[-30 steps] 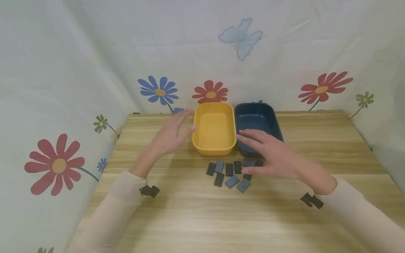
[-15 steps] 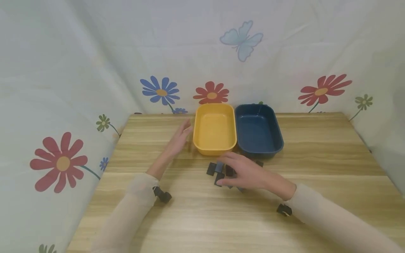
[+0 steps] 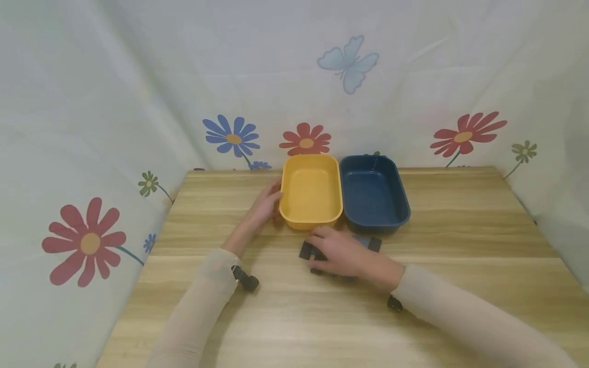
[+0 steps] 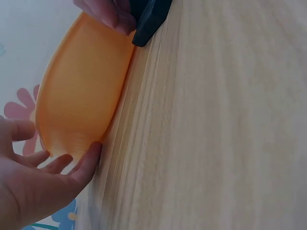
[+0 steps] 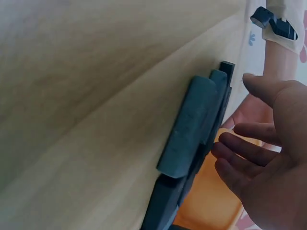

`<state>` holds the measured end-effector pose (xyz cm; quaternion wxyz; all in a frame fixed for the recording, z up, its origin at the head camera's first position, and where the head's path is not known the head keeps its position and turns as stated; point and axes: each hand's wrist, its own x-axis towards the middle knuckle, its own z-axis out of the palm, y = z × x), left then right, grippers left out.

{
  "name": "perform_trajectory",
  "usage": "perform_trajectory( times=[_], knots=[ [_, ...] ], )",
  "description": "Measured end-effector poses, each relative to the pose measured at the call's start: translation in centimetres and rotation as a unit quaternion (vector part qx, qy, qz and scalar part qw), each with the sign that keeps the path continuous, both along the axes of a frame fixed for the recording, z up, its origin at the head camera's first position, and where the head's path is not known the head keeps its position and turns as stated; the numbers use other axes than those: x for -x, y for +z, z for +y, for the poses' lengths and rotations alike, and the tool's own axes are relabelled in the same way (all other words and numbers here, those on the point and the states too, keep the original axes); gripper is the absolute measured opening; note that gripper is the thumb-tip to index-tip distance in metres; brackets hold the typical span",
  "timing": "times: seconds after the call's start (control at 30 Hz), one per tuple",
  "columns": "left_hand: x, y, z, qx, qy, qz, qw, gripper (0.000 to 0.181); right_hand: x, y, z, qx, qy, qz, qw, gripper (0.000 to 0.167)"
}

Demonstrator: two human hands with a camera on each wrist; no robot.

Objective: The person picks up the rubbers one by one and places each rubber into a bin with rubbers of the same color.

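Observation:
A yellow plastic bin point(image 3: 311, 194) stands at the back of the table, and my left hand point(image 3: 266, 205) is at its left side. In the left wrist view, loosely bent fingertips of that hand touch the bin's outer wall. My right hand point(image 3: 341, 253) is over a group of small rectangular tiles, some black point(image 3: 375, 245) and some blue-grey point(image 5: 188, 127), just in front of the bins. The right wrist view shows its fingers spread and slightly bent beside the tiles, with nothing between thumb and fingers. That hand hides most of the group in the head view.
A dark blue bin point(image 3: 374, 197) stands against the yellow one on its right. Both are on a wood-grain table point(image 3: 294, 322). Behind and to the left hangs a white cloth point(image 3: 257, 66) printed with flowers and a butterfly.
My right hand has moved left and down from in front of the blue bin to over the tiles. My left hand dropped slightly and now touches the yellow bin's side.

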<state>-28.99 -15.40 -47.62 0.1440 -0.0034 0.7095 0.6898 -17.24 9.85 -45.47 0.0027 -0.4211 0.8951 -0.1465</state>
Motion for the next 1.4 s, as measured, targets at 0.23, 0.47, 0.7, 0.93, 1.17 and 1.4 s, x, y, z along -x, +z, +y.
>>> perform_trajectory(
  times=[0.23,0.47,0.7,0.93,1.17,1.4],
  knots=[
    [0.2,-1.0,-1.2,-0.032,-0.010,-0.027,0.9991,0.059,0.3,-0.7,-0.7,-0.015,0.002,0.023,0.9996,0.051],
    [0.3,-1.9,-1.7,-0.050,-0.026,-0.017,0.9983,0.053,0.8,-1.4,-1.0,-0.024,0.005,0.039,0.9989,0.043],
    [0.2,-3.0,-1.9,-0.074,-0.036,0.002,0.9966,0.055,0.9,-1.3,-1.2,-0.024,0.003,0.028,0.9993,0.038],
    [0.2,-2.8,-2.3,-0.072,-0.032,0.005,0.9969,0.056,0.9,-1.5,-1.3,-0.014,0.006,0.028,0.9995,0.038],
    [0.2,-2.7,-2.3,-0.072,-0.035,0.003,0.9968,0.056,0.9,-1.5,-1.3,-0.008,0.002,0.029,0.9995,0.041],
    [0.1,-2.5,-2.3,-0.075,-0.032,-0.001,0.9966,0.054,1.0,-1.4,-1.3,0.017,0.011,0.017,0.9996,0.040]
  ],
)
